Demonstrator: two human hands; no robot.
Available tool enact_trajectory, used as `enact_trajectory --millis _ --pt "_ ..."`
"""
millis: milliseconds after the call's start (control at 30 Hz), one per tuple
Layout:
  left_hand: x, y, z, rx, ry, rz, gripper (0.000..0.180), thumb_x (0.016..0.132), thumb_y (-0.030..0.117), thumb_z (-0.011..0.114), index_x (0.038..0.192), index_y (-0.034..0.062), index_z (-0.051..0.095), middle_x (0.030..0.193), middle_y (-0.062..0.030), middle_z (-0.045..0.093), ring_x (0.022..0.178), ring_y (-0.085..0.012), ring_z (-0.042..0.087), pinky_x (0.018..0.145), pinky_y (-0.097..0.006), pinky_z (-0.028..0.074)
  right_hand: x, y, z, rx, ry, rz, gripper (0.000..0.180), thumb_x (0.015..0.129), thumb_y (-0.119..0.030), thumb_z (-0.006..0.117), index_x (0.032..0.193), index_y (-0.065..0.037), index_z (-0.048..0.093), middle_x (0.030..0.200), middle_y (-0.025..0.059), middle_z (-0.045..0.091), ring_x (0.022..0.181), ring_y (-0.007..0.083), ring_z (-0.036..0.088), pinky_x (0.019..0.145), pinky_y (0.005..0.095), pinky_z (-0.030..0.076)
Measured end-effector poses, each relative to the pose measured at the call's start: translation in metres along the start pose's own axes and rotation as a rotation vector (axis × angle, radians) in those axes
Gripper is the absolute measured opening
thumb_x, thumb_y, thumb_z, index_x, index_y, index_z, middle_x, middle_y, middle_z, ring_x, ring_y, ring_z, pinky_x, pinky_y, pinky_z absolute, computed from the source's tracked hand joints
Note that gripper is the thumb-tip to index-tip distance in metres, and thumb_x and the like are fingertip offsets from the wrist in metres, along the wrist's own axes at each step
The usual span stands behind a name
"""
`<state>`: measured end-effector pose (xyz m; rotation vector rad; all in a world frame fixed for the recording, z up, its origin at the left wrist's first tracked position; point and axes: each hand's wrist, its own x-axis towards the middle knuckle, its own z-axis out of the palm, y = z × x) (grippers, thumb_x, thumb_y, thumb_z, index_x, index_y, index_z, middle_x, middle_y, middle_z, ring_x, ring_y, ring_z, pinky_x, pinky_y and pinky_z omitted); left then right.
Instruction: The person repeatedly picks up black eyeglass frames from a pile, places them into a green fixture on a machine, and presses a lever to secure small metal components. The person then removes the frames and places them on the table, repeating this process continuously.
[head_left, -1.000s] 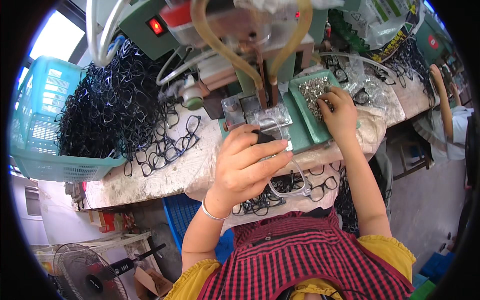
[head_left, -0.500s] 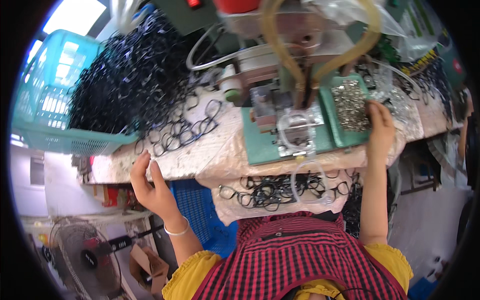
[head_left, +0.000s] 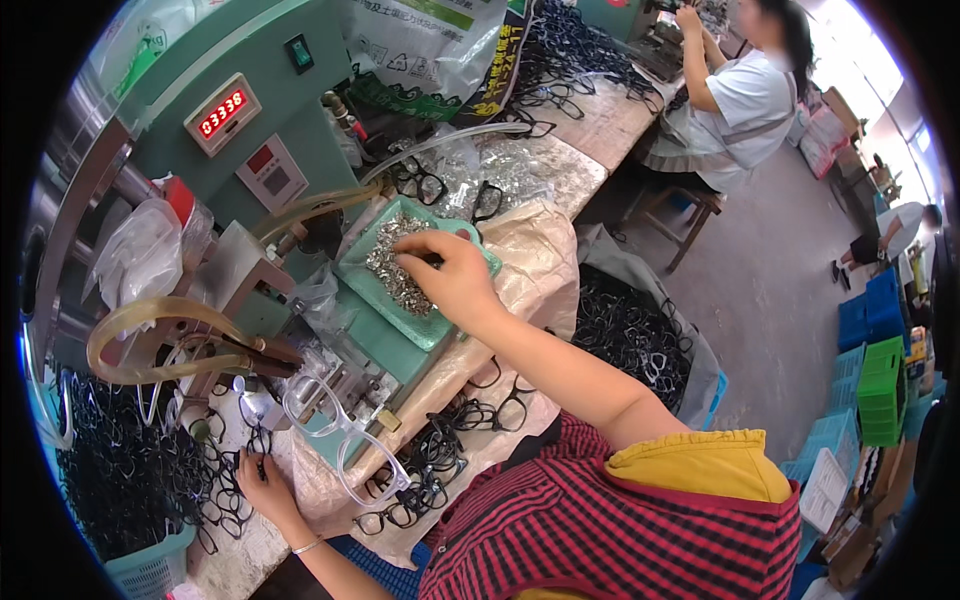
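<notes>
My right hand (head_left: 455, 275) reaches over a green tray (head_left: 430, 332) heaped with small silvery metal parts (head_left: 392, 272). Its thumb and fingers are drawn together at the pile; the exact pieces between the tips are too small to make out. On the left, my left hand (head_left: 265, 487) has its fingers curled on a black eyeglass frame (head_left: 258, 440) at the edge of a loose group of frames. Between my hands, a clear eyeglass frame (head_left: 345, 437) sits tilted at the fixture of a green bench machine (head_left: 375, 375), one rim hanging over the front edge.
Black frames (head_left: 440, 450) lie on a cloth before my apron. A big dark heap (head_left: 110, 465) rises at the left beside a turquoise basket (head_left: 150, 565). A sack of frames (head_left: 630, 335) stands at right. Beyond, a co-worker (head_left: 735, 110) sits at the bench. A yellowish hose (head_left: 130, 315) arches over the machine.
My view has swung to the right. My left hand, apart from the frames before, has come onto a black one. My right hand has moved from the tray's edge into the metal parts.
</notes>
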<state>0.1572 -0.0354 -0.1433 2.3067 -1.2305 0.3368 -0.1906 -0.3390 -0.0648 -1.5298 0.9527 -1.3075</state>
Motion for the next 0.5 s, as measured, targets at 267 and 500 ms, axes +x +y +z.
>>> enact_trajectory --millis 267,500 --pt "0.025 0.053 -0.032 -0.716 0.212 -0.376 0.021 0.102 0.02 0.059 0.088 0.0038 0.057 0.111 -0.013 0.071 0.093 -0.0103 0.061 0.076 -0.023 0.045 -0.034 -0.026 -0.052 -0.215 0.009 -0.089 0.013 0.084 -0.003 0.069 0.096 -0.001 0.073 0.091 0.0072 0.07 0.088 0.0168 0.066 0.082 0.0298 0.05" --pt "0.039 0.085 -0.023 -0.995 0.313 -0.304 0.014 0.101 0.019 0.061 0.095 0.0069 0.057 0.099 -0.0095 0.074 0.084 -0.0087 0.064 0.072 -0.021 0.05 -0.01 -0.077 0.041 0.061 -0.395 -0.274 0.02 0.083 -0.004 0.069 0.103 -0.003 0.072 0.094 0.0075 0.072 0.087 0.0224 0.067 0.083 0.0309 0.05"
